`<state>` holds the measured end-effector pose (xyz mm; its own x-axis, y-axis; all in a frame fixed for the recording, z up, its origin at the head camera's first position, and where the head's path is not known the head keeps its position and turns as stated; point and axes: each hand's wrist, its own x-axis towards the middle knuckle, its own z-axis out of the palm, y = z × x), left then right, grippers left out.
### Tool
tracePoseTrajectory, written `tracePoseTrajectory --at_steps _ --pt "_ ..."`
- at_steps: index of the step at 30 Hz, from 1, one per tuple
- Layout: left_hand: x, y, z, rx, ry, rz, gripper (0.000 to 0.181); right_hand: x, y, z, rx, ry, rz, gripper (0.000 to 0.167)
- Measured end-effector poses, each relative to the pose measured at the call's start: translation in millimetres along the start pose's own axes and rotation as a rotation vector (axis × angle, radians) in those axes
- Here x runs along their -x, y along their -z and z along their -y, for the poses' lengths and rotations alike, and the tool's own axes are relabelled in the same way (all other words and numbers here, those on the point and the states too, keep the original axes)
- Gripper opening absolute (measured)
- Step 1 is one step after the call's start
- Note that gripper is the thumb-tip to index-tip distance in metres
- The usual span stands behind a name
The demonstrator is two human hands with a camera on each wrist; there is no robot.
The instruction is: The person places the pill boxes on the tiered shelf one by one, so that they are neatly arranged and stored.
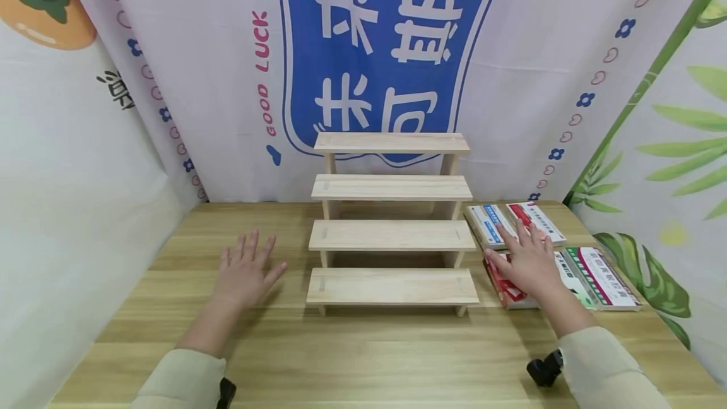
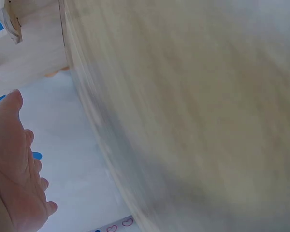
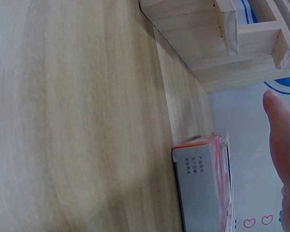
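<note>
Right hand (image 1: 528,265) splayed above flat boxes (image 1: 579,279) — left hand (image 1: 244,275), likewise splayed, left of the stepped wooden rack (image 1: 392,235).

Both hands (image 1: 241,278) (image 1: 531,264) palm-down and splayed

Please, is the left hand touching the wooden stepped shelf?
Apart: the head view shows a strip of tabletop between the left hand, thumb side, and the wooden stepped shelf.

Wood-grain table (image 1: 352,358), four-tier wooden stand (image 1: 392,235) in the middle, printed boxes (image 1: 604,276) lying right
</note>
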<state>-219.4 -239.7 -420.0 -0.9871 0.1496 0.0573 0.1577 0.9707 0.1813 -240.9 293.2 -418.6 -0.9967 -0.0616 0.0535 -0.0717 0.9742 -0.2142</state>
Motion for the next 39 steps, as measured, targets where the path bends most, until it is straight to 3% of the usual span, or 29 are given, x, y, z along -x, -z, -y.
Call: tracePoseTrajectory --at_steps 10,12,18,21,25,29,39 --pt "3.3 -0.2 -0.6 0.045 -0.018 -0.027 0.076 2.3 2.2 -0.6 -0.022 0.002 -0.04 0.079" --pt "6.9 -1.1 -3.4 0.153 -0.018 -0.028 0.075 4.3 4.1 -2.7 -0.042 -0.009 -0.074 0.078" --pt "20.2 -7.4 -19.8 0.698 0.017 0.079 0.077 19.1 10.1 -26.5 -0.169 -0.117 -0.14 0.072" --pt "23.6 -11.7 -30.3 0.846 0.006 0.111 0.073 31.7 8.8 -47.6 -0.21 -0.161 -0.186 0.069" --pt "26.6 -15.5 -44.7 0.942 -0.037 0.113 0.069 49.6 7.8 -74.6 -0.237 -0.212 -0.253 0.066" --pt "31.4 -19.2 -56.1 1.008 -0.047 0.096 0.065 63.8 7.4 -96.0 -0.254 -0.28 -0.267 0.069" --pt "41.5 -33.6 -63.7 1.114 0.107 0.002 0.052 90.0 -0.7 -130.1 -0.266 -0.439 -0.19 0.079"
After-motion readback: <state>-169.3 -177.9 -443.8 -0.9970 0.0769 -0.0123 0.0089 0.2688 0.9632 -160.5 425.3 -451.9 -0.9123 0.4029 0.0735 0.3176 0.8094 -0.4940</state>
